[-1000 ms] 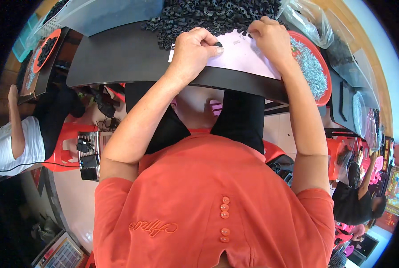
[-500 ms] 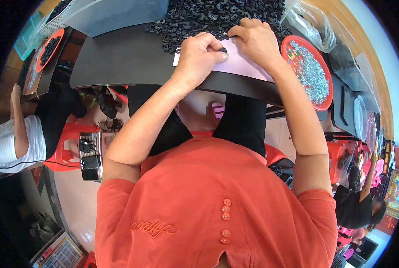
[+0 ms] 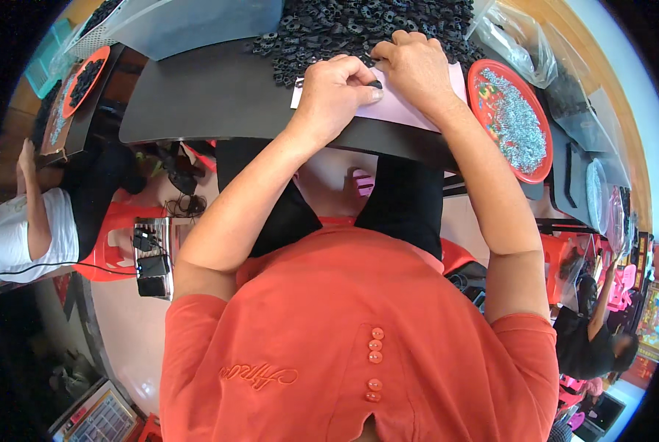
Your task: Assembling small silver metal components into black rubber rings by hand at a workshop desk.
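My left hand (image 3: 331, 99) pinches a small black plastic part (image 3: 375, 84) between thumb and index finger, above a pale lilac sheet (image 3: 407, 107) at the table's near edge. Just right of it, my right hand (image 3: 416, 74) is closed, fingers curled down over the sheet's far side. Whatever its fingertips grip is hidden behind them. Beyond both hands spreads a large heap of similar black parts (image 3: 351, 33). To the right, a red oval tray (image 3: 545, 158) holds many small silvery pieces.
A translucent bin (image 3: 189, 29) stands on the dark table (image 3: 204, 103) to the left. Clear plastic bags (image 3: 517, 44) and a bin lie at the far right. Another person (image 3: 35, 228) sits at the left, by an orange-red plate (image 3: 88, 81); one more person (image 3: 591, 335) is at the right.
My right hand has shifted slightly left, closer to my left hand. The left hand keeps its pinch on the black part, and the view has moved a little.
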{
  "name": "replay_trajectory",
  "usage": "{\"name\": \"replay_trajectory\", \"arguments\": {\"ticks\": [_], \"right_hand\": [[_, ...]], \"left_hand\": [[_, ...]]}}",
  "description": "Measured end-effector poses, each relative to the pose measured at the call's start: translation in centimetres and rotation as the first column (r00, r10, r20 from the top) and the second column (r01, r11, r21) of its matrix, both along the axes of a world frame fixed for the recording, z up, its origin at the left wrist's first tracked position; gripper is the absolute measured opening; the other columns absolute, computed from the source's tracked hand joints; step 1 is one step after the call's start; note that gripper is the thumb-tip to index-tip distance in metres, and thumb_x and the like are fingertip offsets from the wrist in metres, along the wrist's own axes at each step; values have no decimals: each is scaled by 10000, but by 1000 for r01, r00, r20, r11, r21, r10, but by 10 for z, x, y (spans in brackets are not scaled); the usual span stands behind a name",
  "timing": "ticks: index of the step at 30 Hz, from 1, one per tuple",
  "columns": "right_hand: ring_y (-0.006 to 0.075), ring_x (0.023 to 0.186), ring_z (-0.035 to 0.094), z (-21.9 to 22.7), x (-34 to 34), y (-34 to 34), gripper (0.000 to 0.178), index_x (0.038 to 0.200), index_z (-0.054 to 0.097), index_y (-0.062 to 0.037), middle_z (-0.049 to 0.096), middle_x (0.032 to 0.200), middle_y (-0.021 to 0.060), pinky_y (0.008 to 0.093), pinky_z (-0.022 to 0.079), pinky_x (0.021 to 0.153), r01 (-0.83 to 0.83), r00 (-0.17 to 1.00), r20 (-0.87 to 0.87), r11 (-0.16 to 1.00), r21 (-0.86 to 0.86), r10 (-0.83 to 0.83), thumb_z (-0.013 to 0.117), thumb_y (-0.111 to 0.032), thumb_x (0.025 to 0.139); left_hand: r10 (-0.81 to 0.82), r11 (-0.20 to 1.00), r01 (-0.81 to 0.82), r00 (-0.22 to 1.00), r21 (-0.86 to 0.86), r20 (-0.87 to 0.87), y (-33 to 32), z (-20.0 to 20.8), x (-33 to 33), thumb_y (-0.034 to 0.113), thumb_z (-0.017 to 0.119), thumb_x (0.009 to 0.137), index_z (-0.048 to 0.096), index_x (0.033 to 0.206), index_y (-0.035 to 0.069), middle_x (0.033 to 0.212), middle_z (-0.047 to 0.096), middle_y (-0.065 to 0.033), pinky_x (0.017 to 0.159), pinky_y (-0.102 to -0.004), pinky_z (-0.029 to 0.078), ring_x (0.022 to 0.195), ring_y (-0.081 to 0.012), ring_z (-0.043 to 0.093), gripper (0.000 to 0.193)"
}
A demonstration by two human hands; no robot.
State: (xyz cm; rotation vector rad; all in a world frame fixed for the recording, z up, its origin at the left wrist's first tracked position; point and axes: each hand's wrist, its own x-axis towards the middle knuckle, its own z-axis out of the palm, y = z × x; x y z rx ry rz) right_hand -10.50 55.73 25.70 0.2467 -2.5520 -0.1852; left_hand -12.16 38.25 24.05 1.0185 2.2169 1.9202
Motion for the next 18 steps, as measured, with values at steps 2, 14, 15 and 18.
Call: {"name": "replay_trajectory", "arguments": {"ticks": [2,14,15,18], "right_hand": [[250,870,607,3,3,-1,125,867,706,-144,608,811,43,410,444,738,-4,1000,0,1000,17,4,649,-206,774],[220,763,616,13,30,-20,73,874,664,-77,644,824,54,320,467,719,-117,992,-29,803,-584,123,654,-114,812],[235,805,638,11,32,-20,109,875,666,-58,669,874,74,362,481,715,-124,982,-11,593,-795,191,663,-146,812],[255,866,660,-2,29,-20,162,902,686,-61,700,948,92,425,492,748,-97,948,-45,153,-983,314,686,-195,812]], "left_hand": [[-10,1000,10,999,6,35,-1,0,2,23,736,722,663,802,-7,697,617,-40,526,-239,448,599,-86,552,113],[12,998,-25,973,58,229,-4,9,4,47,701,816,658,890,4,685,618,-13,443,-209,408,555,-59,541,97],[8,996,-31,965,85,261,-4,10,3,53,702,821,656,903,5,696,625,-17,442,-212,413,555,-64,549,105],[-12,994,-20,955,105,295,-4,10,4,76,703,834,655,913,10,723,638,-27,446,-211,423,575,-71,571,113]]}}
